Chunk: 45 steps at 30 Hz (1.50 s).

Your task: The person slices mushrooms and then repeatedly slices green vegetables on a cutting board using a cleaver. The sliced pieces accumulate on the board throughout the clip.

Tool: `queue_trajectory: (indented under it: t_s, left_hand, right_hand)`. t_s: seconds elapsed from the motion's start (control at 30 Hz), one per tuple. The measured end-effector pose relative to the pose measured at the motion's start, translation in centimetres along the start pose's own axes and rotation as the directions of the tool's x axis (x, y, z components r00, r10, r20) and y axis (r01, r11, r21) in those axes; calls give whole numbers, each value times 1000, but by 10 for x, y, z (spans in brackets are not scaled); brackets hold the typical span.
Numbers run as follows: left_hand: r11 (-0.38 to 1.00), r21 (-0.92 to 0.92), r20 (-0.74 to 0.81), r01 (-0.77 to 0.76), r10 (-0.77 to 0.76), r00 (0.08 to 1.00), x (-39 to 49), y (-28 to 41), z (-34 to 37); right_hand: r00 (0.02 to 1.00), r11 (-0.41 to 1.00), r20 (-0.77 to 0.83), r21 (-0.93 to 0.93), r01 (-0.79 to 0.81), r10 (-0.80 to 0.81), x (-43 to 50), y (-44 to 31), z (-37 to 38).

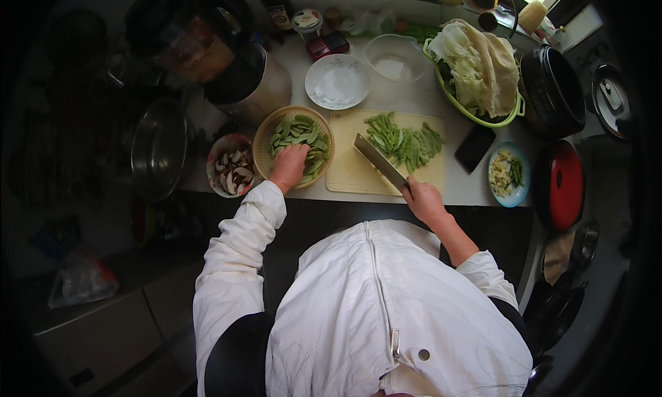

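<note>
My left hand [290, 164] reaches into a tan plastic basket [262, 133] of flat green bean pods [300, 132]. Its fingertips are among the pods, so I cannot tell whether any are gripped. My right hand [423, 198] grips the handle of a cleaver [380, 161], its blade slanting up and left over a cream cutting board [344, 164]. Sliced green pods [406, 138] lie spread across the board's upper right, just beyond the blade.
Left of the basket sits a bowl of sliced mushrooms [232, 172]. A white plate [337, 81] and clear bowl [394, 61] stand behind. To the right are a phone [475, 149], a plate of chopped garlic and greens [508, 174], and a green basket [481, 119] of leafy vegetables.
</note>
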State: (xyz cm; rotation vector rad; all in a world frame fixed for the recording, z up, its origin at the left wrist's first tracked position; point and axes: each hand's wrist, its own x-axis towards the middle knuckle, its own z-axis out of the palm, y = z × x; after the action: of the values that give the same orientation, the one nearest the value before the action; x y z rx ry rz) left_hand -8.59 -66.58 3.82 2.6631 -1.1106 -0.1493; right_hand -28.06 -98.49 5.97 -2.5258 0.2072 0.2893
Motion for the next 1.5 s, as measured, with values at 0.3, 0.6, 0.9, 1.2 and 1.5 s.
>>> queue_trajectory:
  t_s: [0.3, 0.6, 0.9, 1.2, 1.5]
  left_hand:
    - [913, -393, -243, 108, -217, 945, -2, 36, -65]
    - [963, -191, -318, -190, 123, 940, 22, 128, 39]
    - [948, -293, -322, -126, 27, 946, 18, 117, 74]
    - [886, -454, -228, 94, -218, 949, -23, 117, 62]
    - [866, -490, -230, 101, -241, 943, -8, 128, 69]
  right_hand:
    - [1000, 998, 26, 52, -20, 18, 0, 2, -4]
    - [1000, 999, -8, 45, -5, 6, 0, 7, -11]
    - [999, 999, -26, 18, -40, 41, -7, 7, -11]
    - [999, 999, 43, -44, -24, 26, -19, -2, -22]
    - [999, 999, 38, -28, -38, 39, -26, -7, -29]
